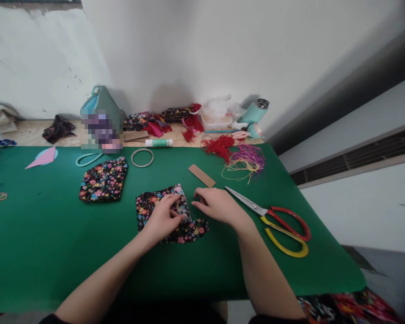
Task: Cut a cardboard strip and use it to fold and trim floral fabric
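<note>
A piece of black fabric with colourful flowers (182, 235) lies on the green table in front of me, partly folded, with a loose flap at its lower right. My left hand (162, 217) rests on this fabric, thumb and fingers apart, covering part of it. Just to the right of the cloth is my right hand (214, 204), its fingers slightly curled and apart with nothing between them. A flat brown strip (201, 175) lies just beyond the right hand. Large scissors (268, 211) with one red and one yellow handle lie right of that hand, blades slightly apart.
A stack of matching floral fabric (104, 181) lies left. Farther back are a ring (142, 158), a glue stick (159, 142), red threads (219, 146) and purple and yellow threads (246, 159). Along the wall stand a green pouch (110, 105), a plastic container (216, 119) and a mint bottle (254, 112).
</note>
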Demonstrator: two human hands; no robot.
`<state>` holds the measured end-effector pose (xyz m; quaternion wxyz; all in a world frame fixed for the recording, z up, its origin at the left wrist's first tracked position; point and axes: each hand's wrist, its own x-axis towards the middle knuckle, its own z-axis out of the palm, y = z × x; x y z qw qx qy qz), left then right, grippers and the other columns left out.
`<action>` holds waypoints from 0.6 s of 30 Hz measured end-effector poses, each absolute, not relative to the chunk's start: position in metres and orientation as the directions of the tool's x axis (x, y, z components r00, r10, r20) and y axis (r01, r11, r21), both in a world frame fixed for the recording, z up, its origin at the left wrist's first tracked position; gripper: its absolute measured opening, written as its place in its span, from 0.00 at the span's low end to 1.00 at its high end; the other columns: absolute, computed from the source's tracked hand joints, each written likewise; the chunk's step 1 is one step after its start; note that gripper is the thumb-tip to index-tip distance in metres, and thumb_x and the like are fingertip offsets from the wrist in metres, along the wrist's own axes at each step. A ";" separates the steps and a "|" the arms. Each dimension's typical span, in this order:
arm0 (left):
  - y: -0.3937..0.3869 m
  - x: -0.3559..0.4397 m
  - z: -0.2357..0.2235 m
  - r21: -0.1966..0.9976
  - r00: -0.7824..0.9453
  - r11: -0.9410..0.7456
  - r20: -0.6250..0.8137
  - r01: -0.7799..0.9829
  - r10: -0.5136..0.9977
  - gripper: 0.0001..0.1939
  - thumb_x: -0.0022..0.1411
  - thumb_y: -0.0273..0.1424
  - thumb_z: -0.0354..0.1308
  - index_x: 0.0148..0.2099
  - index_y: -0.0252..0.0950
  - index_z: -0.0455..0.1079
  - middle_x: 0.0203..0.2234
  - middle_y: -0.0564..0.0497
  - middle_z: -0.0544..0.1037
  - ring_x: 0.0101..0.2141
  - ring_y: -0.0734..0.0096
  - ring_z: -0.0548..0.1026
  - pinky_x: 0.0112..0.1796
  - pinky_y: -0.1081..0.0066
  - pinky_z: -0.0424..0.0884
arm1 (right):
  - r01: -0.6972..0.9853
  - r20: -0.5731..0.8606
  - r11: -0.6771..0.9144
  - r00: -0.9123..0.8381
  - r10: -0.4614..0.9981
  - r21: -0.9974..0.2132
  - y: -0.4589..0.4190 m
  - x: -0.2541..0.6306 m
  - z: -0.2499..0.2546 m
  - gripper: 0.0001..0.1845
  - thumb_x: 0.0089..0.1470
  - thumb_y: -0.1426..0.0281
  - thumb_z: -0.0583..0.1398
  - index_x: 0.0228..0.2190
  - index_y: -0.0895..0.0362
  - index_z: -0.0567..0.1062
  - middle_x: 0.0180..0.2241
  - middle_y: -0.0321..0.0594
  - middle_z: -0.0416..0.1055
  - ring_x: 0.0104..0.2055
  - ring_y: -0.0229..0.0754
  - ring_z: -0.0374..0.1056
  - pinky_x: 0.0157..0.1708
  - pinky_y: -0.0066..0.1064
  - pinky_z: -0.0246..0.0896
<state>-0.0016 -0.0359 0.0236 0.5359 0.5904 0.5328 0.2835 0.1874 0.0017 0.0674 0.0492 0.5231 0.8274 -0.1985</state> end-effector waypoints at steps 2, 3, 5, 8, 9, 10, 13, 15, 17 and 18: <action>-0.035 -0.001 0.025 0.926 0.271 0.135 -0.238 0.351 0.932 0.27 0.51 0.21 0.57 0.56 0.34 0.63 0.55 0.39 0.60 0.25 0.80 0.75 0.31 0.70 0.75 | 0.857 -0.217 0.423 -0.491 0.844 -0.295 0.001 0.185 0.064 0.11 0.57 0.66 0.55 0.41 0.55 0.70 0.33 0.39 0.73 0.33 0.40 0.69 0.28 0.27 0.52; -0.035 -0.002 0.026 0.922 0.270 0.130 -0.238 0.363 0.933 0.28 0.51 0.21 0.57 0.56 0.34 0.63 0.55 0.39 0.60 0.25 0.80 0.74 0.32 0.70 0.75 | 0.843 -0.184 0.449 -0.511 0.840 -0.296 0.001 0.183 0.063 0.14 0.57 0.66 0.54 0.45 0.55 0.68 0.35 0.40 0.73 0.35 0.40 0.69 0.29 0.27 0.53; -0.034 -0.002 0.028 0.912 0.262 0.116 -0.232 0.393 0.937 0.28 0.52 0.21 0.57 0.56 0.33 0.62 0.55 0.39 0.61 0.25 0.81 0.74 0.32 0.69 0.74 | 0.822 -0.145 0.499 -0.548 0.824 -0.274 0.000 0.180 0.059 0.20 0.59 0.67 0.52 0.53 0.52 0.63 0.40 0.41 0.70 0.37 0.41 0.69 0.30 0.27 0.55; -0.033 -0.004 0.030 0.890 0.264 0.073 -0.211 0.450 0.941 0.28 0.53 0.23 0.57 0.57 0.32 0.61 0.51 0.41 0.64 0.25 0.80 0.73 0.32 0.70 0.74 | 0.809 -0.164 0.553 -0.584 0.795 -0.200 -0.001 0.174 0.055 0.24 0.60 0.65 0.50 0.58 0.48 0.57 0.40 0.41 0.69 0.34 0.40 0.69 0.28 0.28 0.54; -0.033 -0.005 0.031 0.880 0.270 0.054 -0.203 0.472 0.941 0.27 0.53 0.23 0.57 0.57 0.32 0.61 0.51 0.42 0.65 0.25 0.79 0.73 0.32 0.69 0.74 | 0.807 -0.178 0.563 -0.589 0.789 -0.175 -0.001 0.173 0.053 0.24 0.61 0.64 0.49 0.58 0.47 0.57 0.39 0.41 0.69 0.33 0.40 0.69 0.28 0.28 0.54; -0.033 -0.005 0.031 0.864 0.277 0.024 -0.187 0.502 0.942 0.27 0.54 0.24 0.57 0.57 0.33 0.61 0.50 0.43 0.65 0.27 0.77 0.73 0.33 0.68 0.74 | 0.807 -0.191 0.570 -0.590 0.784 -0.154 -0.001 0.171 0.052 0.24 0.61 0.63 0.49 0.58 0.48 0.57 0.39 0.41 0.69 0.32 0.41 0.69 0.27 0.28 0.53; -0.037 -0.007 0.033 0.735 0.297 -0.134 -0.095 0.664 0.950 0.26 0.54 0.26 0.58 0.56 0.34 0.63 0.51 0.43 0.67 0.42 0.62 0.71 0.46 0.59 0.69 | 0.809 -0.223 0.574 -0.586 0.779 -0.126 0.000 0.169 0.052 0.24 0.61 0.59 0.49 0.58 0.48 0.59 0.38 0.42 0.70 0.33 0.42 0.69 0.27 0.28 0.53; -0.041 -0.007 0.034 0.595 0.310 -0.223 -0.045 0.772 0.950 0.28 0.52 0.28 0.59 0.56 0.34 0.63 0.52 0.44 0.67 0.51 0.51 0.63 0.52 0.51 0.60 | 0.812 -0.242 0.570 -0.583 0.775 -0.129 0.000 0.169 0.052 0.25 0.60 0.58 0.50 0.58 0.48 0.59 0.38 0.42 0.71 0.35 0.43 0.70 0.28 0.28 0.54; -0.046 -0.007 0.033 0.504 0.324 -0.264 -0.033 0.822 0.945 0.31 0.51 0.30 0.60 0.58 0.34 0.61 0.54 0.44 0.66 0.54 0.48 0.58 0.54 0.47 0.55 | 0.818 -0.260 0.560 -0.573 0.777 -0.130 0.000 0.169 0.052 0.27 0.59 0.58 0.51 0.58 0.48 0.58 0.39 0.41 0.72 0.37 0.44 0.70 0.28 0.28 0.55; -0.047 -0.007 0.032 0.488 0.333 -0.277 -0.031 0.828 0.942 0.32 0.51 0.30 0.60 0.59 0.34 0.60 0.55 0.43 0.65 0.55 0.48 0.57 0.55 0.48 0.54 | 0.823 -0.267 0.553 -0.565 0.780 -0.125 0.001 0.169 0.052 0.27 0.59 0.58 0.51 0.59 0.48 0.57 0.39 0.41 0.72 0.37 0.44 0.71 0.29 0.28 0.55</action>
